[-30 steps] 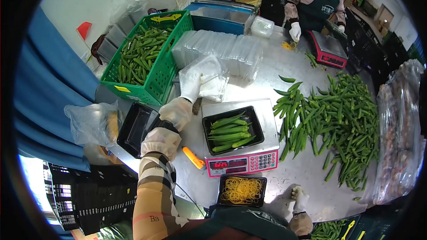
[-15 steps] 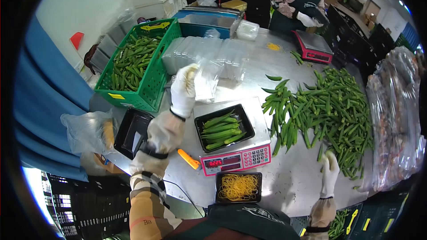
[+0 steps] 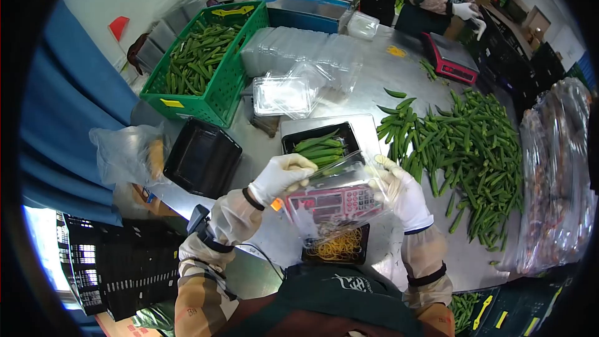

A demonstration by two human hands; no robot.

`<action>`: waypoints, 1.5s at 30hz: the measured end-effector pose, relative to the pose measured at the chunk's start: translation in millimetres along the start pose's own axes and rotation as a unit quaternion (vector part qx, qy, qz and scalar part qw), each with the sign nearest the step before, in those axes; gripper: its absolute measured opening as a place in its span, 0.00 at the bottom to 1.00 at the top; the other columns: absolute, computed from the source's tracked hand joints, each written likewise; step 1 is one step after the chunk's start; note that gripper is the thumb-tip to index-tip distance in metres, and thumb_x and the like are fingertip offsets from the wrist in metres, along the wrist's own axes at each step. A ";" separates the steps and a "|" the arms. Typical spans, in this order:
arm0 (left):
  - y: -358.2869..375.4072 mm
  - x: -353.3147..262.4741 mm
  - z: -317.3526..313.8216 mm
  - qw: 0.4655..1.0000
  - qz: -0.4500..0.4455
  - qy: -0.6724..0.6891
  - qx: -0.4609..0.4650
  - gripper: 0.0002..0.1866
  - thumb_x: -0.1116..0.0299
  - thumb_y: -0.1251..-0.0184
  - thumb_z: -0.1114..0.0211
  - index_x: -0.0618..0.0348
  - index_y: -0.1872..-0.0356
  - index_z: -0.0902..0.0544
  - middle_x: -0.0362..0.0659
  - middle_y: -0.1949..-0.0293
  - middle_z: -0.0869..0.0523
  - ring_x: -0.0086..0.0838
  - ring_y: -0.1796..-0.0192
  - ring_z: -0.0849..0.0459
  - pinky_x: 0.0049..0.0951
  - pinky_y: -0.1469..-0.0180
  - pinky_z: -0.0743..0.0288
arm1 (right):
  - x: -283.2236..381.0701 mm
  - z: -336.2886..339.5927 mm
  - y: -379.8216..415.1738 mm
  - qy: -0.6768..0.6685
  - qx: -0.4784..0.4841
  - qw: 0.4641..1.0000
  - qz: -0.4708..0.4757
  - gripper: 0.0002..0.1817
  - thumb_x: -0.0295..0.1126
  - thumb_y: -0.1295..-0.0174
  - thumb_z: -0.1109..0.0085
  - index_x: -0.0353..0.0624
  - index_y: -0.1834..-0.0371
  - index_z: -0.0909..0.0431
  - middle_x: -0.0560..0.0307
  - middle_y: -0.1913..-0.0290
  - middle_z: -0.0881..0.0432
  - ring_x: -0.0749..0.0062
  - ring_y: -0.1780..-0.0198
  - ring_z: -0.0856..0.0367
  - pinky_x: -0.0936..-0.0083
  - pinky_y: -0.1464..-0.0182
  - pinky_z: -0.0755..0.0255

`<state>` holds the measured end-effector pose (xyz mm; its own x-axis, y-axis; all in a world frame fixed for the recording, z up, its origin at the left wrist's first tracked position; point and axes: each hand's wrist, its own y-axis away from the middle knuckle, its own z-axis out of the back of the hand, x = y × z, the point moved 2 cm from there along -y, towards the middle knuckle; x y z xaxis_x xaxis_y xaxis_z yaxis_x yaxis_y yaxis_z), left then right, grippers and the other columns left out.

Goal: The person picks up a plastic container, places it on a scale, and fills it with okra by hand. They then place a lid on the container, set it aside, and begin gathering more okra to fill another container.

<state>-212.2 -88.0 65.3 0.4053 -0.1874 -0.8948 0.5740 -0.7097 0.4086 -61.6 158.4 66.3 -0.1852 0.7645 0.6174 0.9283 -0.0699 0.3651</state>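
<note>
My left hand (image 3: 284,178), in a white glove, is closed on the left edge of a clear plastic lid (image 3: 331,212). On the lid's right edge my right hand (image 3: 402,193), also gloved, has its fingers closed. The lid is tilted above the pink scale (image 3: 319,203) and partly covers its panel, which shows through. Just beyond it, a black tray (image 3: 291,143) of okra (image 3: 319,148) rests on the scale's plate. A small black tray of yellow rubber bands (image 3: 340,246) lies nearer to me, partly under the lid.
Loose okra (image 3: 474,156) is heaped at the right beside bagged trays (image 3: 555,175). A green crate (image 3: 218,90) of okra, clear lids (image 3: 293,53) and stacked black trays (image 3: 203,157) stand at the left. A co-worker (image 3: 437,0) stands behind a second scale (image 3: 452,59).
My left hand has come from the lid stack to the scale with a clear lid. My right hand has left the okra heap's near edge and taken the lid's other side. The camera view has shifted.
</note>
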 end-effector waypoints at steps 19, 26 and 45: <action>-80.4 78.9 35.2 0.824 -0.305 -0.281 -0.387 0.32 0.79 0.32 0.46 0.63 0.28 0.43 0.55 0.30 0.34 0.47 0.28 0.37 0.37 0.27 0.46 | -49.4 40.6 -137.4 0.540 -0.164 0.776 0.282 0.18 0.30 0.31 0.48 0.35 0.40 0.25 0.46 0.41 0.21 0.58 0.38 0.24 0.71 0.35 0.35; -75.8 94.4 34.9 0.818 -0.323 -0.278 -0.386 0.29 0.79 0.31 0.46 0.64 0.29 0.39 0.55 0.33 0.31 0.47 0.31 0.32 0.35 0.30 0.39 | -56.8 39.0 -119.6 0.635 -0.154 0.665 0.361 0.18 0.26 0.30 0.49 0.35 0.37 0.27 0.46 0.38 0.23 0.62 0.36 0.26 0.73 0.33 0.37; -81.9 77.4 42.2 0.819 -0.252 -0.325 -0.399 0.21 0.67 0.28 0.44 0.56 0.36 0.26 0.52 0.54 0.18 0.46 0.48 0.25 0.39 0.41 0.32 | -40.5 69.1 -140.9 0.493 -0.125 0.842 0.179 0.20 0.35 0.28 0.49 0.32 0.39 0.26 0.52 0.46 0.18 0.72 0.43 0.24 0.79 0.38 0.35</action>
<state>-257.8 -73.0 -45.1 -0.3431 -0.5135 -0.7865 0.9393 -0.1866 -0.2879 -162.6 181.6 -58.2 -0.1991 -0.2294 0.9528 0.9079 -0.4091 0.0912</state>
